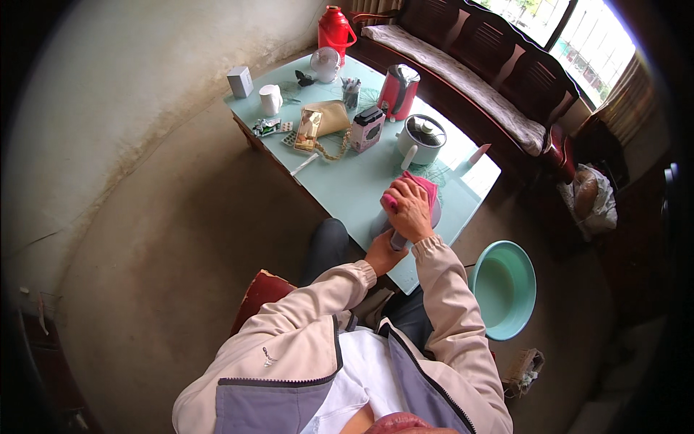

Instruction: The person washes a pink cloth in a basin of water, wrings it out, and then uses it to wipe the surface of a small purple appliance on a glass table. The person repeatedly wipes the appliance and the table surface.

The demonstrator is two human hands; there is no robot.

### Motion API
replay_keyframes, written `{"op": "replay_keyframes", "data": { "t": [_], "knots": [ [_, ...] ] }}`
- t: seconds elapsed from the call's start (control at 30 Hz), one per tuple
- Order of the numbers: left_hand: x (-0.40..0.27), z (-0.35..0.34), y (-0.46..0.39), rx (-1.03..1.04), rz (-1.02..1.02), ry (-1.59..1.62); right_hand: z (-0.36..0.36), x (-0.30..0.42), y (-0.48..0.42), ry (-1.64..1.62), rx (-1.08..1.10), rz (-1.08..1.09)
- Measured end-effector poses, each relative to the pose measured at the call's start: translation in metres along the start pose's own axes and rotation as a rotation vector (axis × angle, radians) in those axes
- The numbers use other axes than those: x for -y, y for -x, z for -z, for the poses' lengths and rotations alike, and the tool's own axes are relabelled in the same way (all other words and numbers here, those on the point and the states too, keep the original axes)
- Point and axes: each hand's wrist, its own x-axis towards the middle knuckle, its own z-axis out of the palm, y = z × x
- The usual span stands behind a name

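Observation:
My right hand presses a pink cloth onto a grey object with a handle near the front end of the glass-topped table. Below it, my left hand is wrapped around the handle. Both hands and the cloth cover much of the grey object, so its exact kind cannot be made out. Just beyond the cloth stands a white electric cooking pot with a glass lid, its handle turned towards me.
Behind the pot are a red electric kettle, a pink box, a tan handbag, a phone, a white mug, a small fan and a red thermos flask. A knife lies by the right edge. On the floor sits a turquoise basin.

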Motion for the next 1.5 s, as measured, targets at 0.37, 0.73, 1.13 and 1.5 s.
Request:
{"op": "replay_keyframes", "data": {
  "t": [0.37, 0.73, 1.13, 1.5],
  "knots": [
    [-0.021, 0.0, 0.003, -0.059, -0.066, 0.039, 0.024, -0.002, 0.046, -0.141, 0.043, -0.035],
    [-0.003, 0.002, 0.001, -0.035, 0.011, -0.053, 0.011, -0.023, 0.003, -0.017, 0.038, -0.08],
    [0.017, -0.004, -0.006, -0.095, -0.191, -0.04, 0.041, 0.015, 0.055, -0.168, 0.132, 0.101],
    [-0.007, 0.003, 0.0, -0.018, 0.026, -0.029, 0.021, -0.027, 0.024, -0.009, 0.074, -0.075]
  ]
}}
